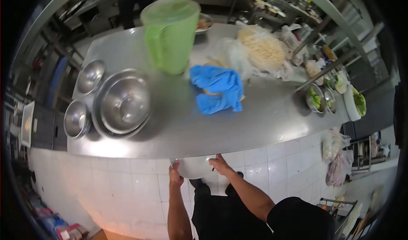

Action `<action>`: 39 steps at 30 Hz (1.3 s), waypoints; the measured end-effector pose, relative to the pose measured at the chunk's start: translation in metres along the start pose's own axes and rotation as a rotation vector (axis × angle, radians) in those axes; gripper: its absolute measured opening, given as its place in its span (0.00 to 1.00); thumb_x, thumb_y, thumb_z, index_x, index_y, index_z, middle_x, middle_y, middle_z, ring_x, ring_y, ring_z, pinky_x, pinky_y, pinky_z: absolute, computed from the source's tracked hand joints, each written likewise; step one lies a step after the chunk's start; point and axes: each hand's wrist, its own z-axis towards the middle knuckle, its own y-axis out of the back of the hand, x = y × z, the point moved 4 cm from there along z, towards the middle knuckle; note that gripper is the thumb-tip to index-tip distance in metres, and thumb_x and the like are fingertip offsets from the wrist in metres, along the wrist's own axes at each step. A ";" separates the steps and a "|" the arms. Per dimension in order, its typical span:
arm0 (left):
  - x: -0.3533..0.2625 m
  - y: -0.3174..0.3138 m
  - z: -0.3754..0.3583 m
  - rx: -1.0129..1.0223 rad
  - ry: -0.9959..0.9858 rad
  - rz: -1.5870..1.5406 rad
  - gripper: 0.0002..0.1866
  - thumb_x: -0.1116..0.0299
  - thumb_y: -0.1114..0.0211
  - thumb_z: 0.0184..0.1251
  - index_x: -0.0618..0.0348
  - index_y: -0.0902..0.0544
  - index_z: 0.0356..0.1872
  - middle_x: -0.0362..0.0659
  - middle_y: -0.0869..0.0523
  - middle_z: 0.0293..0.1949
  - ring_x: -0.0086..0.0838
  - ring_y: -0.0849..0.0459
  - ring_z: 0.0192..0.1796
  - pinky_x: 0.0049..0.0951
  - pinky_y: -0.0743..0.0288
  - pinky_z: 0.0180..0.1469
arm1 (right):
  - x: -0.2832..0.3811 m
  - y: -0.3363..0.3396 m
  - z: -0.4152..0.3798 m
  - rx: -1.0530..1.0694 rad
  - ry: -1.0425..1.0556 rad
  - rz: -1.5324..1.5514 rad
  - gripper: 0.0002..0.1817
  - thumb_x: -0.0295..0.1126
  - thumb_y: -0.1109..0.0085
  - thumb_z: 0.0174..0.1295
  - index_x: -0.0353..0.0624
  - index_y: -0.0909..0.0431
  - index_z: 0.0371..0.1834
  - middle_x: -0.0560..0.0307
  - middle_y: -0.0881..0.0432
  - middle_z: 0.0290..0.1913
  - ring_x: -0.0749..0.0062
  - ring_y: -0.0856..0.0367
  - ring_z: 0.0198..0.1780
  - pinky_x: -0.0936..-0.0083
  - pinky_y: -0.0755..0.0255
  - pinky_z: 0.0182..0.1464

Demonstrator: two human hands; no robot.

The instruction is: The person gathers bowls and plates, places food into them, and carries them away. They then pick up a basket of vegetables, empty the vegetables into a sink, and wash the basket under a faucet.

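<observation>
Just below the near edge of the steel table [170, 144], my left hand [175, 175] is closed on the left side of a pale, rounded dish-like thing [194, 168]. Its opposite side is gripped by my right hand [220, 165], thumb and fingers closed at the rim. The far part of this pale thing is hidden under the tabletop, so I cannot tell its exact kind. On the table, beyond my hands, lies a crumpled blue cloth [219, 87]. Nested steel bowls [125, 104] stand to the left of the cloth.
A tall green lidded pitcher [172, 36] stands behind the cloth. Bags of pale noodles [261, 46] lie at the back right. Small bowls with greens [315, 99] sit near the right end. More steel bowls [76, 119] stand left. A person [134, 2] is across the table.
</observation>
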 end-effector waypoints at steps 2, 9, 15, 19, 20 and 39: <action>0.007 0.021 -0.018 -0.156 -0.052 -0.062 0.19 0.71 0.41 0.60 0.61 0.29 0.53 0.44 0.21 0.44 0.35 0.20 0.45 0.36 0.23 0.47 | 0.027 -0.012 -0.018 0.043 0.016 -0.025 0.25 0.32 0.44 0.52 0.42 0.36 0.54 0.57 0.25 0.38 0.67 0.24 0.30 0.67 0.26 0.28; 0.031 0.096 -0.111 -0.174 -0.001 -0.187 0.27 0.74 0.42 0.53 0.62 0.32 0.58 0.47 0.22 0.46 0.39 0.21 0.47 0.42 0.23 0.48 | -0.048 0.052 0.088 -0.155 -0.156 0.267 0.23 0.49 0.48 0.62 0.48 0.33 0.55 0.55 0.21 0.44 0.60 0.19 0.37 0.59 0.24 0.35; 0.058 0.161 -0.152 -0.284 0.040 -0.016 0.25 0.75 0.42 0.52 0.64 0.31 0.56 0.47 0.23 0.43 0.35 0.21 0.44 0.34 0.22 0.42 | -0.045 0.049 0.114 -0.191 -0.107 0.244 0.23 0.47 0.47 0.60 0.45 0.31 0.53 0.54 0.21 0.49 0.57 0.18 0.41 0.59 0.23 0.39; 0.072 0.156 -0.137 -0.317 0.018 -0.093 0.18 0.77 0.44 0.52 0.64 0.27 0.48 0.46 0.22 0.36 0.33 0.21 0.36 0.33 0.23 0.37 | -0.023 0.021 0.078 -0.157 -0.129 -0.078 0.20 0.43 0.52 0.65 0.42 0.29 0.54 0.54 0.22 0.53 0.60 0.18 0.42 0.64 0.24 0.46; 0.058 0.132 -0.129 -0.375 0.056 -0.036 0.20 0.78 0.46 0.52 0.66 0.27 0.50 0.47 0.21 0.38 0.34 0.21 0.39 0.34 0.23 0.40 | 0.018 -0.015 0.037 0.014 -0.212 -0.131 0.22 0.44 0.52 0.65 0.42 0.30 0.56 0.55 0.23 0.53 0.60 0.18 0.42 0.63 0.25 0.47; 0.074 -0.030 -0.027 0.103 -0.182 -0.061 0.21 0.56 0.43 0.65 0.55 0.26 0.55 0.39 0.21 0.47 0.26 0.23 0.46 0.29 0.28 0.47 | 0.079 0.111 0.132 -0.138 0.140 -0.029 0.06 0.30 0.52 0.63 0.43 0.25 0.36 0.58 0.20 0.25 0.72 0.23 0.23 0.80 0.30 0.24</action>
